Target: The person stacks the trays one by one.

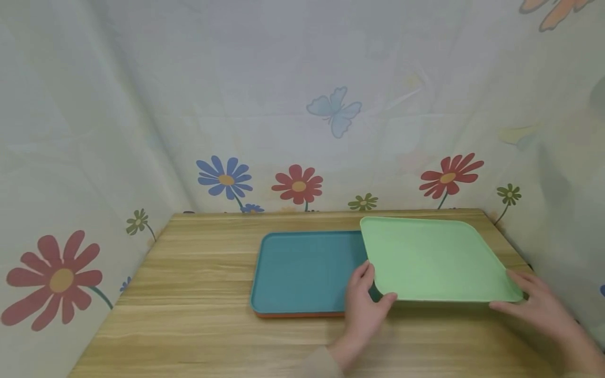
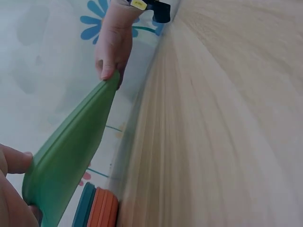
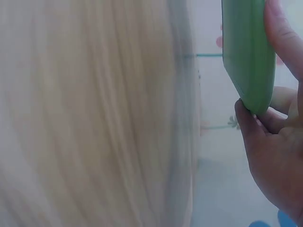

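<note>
Both hands hold a light green rectangular tray [image 1: 435, 260] raised above the table, on the right in the head view. My left hand [image 1: 364, 307] grips its near left corner, thumb on the near rim and fingers at the left side. At the near right corner my right hand [image 1: 539, 304] pinches the rim. The right wrist view shows the thumb on one face of the green tray [image 3: 251, 56] and fingers behind it. A teal tray [image 1: 307, 273] lies left of it on top of orange trays [image 2: 102, 208]; the green tray overlaps its right end in the head view.
The wood-grain table [image 1: 198, 273] runs back to a white curtain [image 1: 264, 68] printed with flowers and butterflies. The curtain also closes off the left and right sides. A black band with a yellow label [image 2: 158, 10] sits at the right wrist.
</note>
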Motion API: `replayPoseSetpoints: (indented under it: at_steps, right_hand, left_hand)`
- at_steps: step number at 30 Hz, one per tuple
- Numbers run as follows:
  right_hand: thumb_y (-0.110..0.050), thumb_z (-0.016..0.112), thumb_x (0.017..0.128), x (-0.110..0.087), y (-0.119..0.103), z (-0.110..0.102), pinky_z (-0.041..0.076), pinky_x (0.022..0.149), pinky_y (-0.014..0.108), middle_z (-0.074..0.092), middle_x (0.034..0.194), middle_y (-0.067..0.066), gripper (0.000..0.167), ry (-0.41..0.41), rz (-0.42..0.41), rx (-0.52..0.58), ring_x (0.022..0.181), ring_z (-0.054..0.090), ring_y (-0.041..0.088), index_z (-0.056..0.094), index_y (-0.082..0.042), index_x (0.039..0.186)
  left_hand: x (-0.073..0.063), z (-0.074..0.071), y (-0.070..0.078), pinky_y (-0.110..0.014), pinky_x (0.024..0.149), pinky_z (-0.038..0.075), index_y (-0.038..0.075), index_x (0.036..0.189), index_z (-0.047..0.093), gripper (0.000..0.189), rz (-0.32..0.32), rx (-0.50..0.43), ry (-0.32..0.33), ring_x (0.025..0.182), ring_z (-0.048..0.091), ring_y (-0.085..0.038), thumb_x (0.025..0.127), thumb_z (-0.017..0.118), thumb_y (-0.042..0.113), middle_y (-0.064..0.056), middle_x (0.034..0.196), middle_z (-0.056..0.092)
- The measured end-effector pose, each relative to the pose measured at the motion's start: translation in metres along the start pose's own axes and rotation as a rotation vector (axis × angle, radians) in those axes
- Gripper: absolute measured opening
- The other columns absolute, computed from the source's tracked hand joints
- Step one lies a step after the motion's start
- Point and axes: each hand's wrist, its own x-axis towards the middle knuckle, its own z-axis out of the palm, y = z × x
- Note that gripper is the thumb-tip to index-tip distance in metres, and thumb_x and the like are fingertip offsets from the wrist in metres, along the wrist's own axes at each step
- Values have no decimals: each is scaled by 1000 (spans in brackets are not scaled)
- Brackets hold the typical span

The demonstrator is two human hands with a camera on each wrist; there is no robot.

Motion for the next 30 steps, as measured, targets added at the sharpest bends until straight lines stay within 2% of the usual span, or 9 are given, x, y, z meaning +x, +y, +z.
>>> replayPoseSetpoints:
  at_steps: [8,15,24,30]
  right_hand:
    - [-28,87,75,2,-16,15,29,90,76,34,133,43,96,100,-88,20,118,32,61,35,22,138]
    - [-31,86,76,3,-27,19,30,91,76,32,136,42,98,75,-55,14,118,33,63,33,22,139]
    - [-32,87,76,4,-44,24,32,90,75,33,136,42,96,53,-70,13,118,34,62,37,21,139]
    - [-29,89,74,7,-56,32,35,88,73,39,133,40,91,69,-108,31,116,38,59,42,19,137]
  left_hand:
    - [1,-19,-13,-47,108,38,-9,141,46,70,27,22,32,137,39,-34,84,80,13,-15,149,43]
    - [2,-31,-21,-48,108,38,-10,140,47,70,25,24,25,136,40,-34,83,81,13,-16,148,45]
    - [2,-54,-32,-51,107,38,-11,138,49,69,33,76,25,134,42,-37,83,81,15,-17,146,46]
    - [4,-73,-37,-49,108,38,-10,140,47,70,-7,70,-6,136,41,-36,84,79,17,-16,148,44]
